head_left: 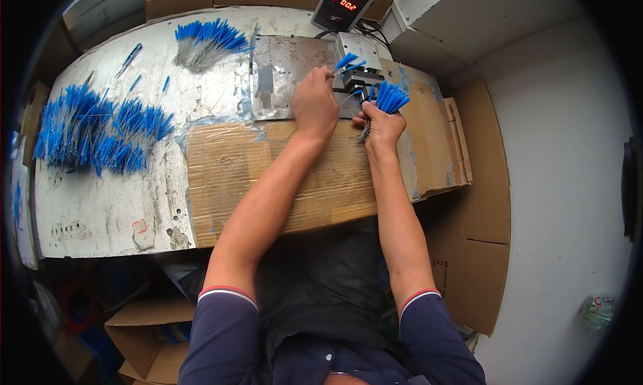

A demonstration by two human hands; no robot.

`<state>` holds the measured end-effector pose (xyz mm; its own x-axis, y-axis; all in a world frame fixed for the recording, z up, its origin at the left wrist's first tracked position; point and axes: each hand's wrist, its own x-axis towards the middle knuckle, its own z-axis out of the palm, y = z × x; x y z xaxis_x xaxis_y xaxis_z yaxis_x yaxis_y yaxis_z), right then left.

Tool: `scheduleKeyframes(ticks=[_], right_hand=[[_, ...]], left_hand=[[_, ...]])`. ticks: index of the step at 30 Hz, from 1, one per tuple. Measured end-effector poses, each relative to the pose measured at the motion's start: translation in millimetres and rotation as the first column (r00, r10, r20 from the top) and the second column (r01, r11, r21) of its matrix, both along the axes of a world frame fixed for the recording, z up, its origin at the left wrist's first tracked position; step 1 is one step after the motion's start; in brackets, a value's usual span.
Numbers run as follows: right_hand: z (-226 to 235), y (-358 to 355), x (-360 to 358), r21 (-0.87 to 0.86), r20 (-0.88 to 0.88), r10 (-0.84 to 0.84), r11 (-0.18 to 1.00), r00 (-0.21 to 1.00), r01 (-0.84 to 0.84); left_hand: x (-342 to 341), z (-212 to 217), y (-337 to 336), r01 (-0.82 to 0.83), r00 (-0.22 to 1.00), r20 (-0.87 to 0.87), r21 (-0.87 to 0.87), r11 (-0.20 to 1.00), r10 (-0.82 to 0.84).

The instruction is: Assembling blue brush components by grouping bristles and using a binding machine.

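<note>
My left hand [316, 105] is closed on a few thin grey wires with blue ends [348, 61], held at the front of a small metal machine [362, 48]. In my right hand [383, 125] is a thicker bundle of the same wires [391, 98]. Its blue ends point up and its grey tails hang below the fingers. A single wire between the hands reaches toward the machine's dark block [355, 81]; which hand touches it, I cannot tell.
Piles of blue-ended wires [74, 127] lie at the left, with another bunch [204, 43] farther back. A pen [129, 60] rests between them. Behind the machine stands a display box [343, 8] with red digits. Flattened cardboard [268, 177] covers the near worktop. A wall rises at right.
</note>
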<state>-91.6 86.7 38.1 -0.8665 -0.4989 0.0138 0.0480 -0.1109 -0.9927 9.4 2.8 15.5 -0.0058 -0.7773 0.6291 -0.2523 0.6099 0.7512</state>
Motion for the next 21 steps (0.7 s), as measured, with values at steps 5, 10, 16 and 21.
scheduleKeyframes(ticks=[5,10,16,21], right_hand=[[3.3,10.1,-4.5,-0.07,0.141,0.062,0.996,0.988,-0.053],[3.8,21.0,-8.2,-0.061,0.188,0.128,0.991,0.974,-0.118],[4.8,22.7,-7.7,0.006,0.165,0.174,0.984,0.971,-0.177],[6.8,17.5,-8.0,0.03,0.151,0.142,0.989,0.978,-0.148]], left_hand=[[-0.1,-7.1,0.6,0.05,0.967,0.25,-0.014,0.999,-0.045],[0.3,-5.1,3.0,0.071,0.936,0.351,-0.084,0.994,-0.037],[1.5,-0.6,5.4,0.078,0.921,0.387,-0.095,0.992,-0.035],[2.0,-0.4,6.9,0.108,0.873,0.486,-0.135,0.985,-0.03]])
